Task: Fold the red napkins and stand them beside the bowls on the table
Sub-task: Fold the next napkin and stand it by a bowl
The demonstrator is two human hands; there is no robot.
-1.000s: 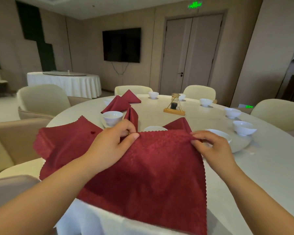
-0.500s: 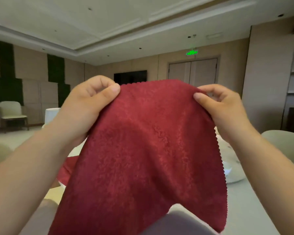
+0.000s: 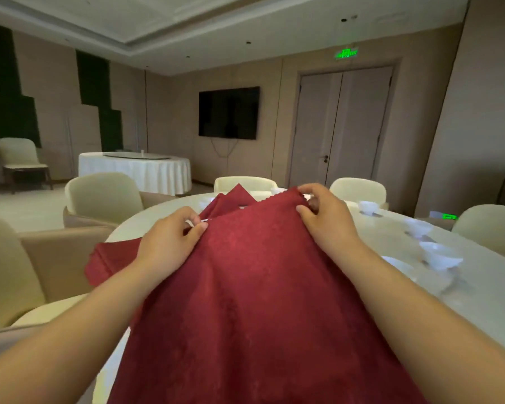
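A large red napkin [image 3: 254,301] hangs spread between my hands over the near edge of the round white table [image 3: 391,234]. My left hand [image 3: 169,243] pinches its upper left corner. My right hand [image 3: 324,211] pinches the upper right corner, held a little higher and farther away. Another flat red napkin [image 3: 111,258] lies on the table at the left, partly under my left arm. A folded red napkin [image 3: 236,193] stands behind the held one. White bowls [image 3: 440,258] sit along the table's right side, blurred. The held cloth hides the bowls nearest me.
Cream chairs [image 3: 102,193] ring the table at left, far side and right. A second clothed round table [image 3: 134,170] stands at the back left. A wall screen [image 3: 229,112] and double doors [image 3: 344,123] are on the far wall.
The napkin was lifted off the table up in front of my view, and now it is lower again, over the table. The camera view has dropped back toward the table.
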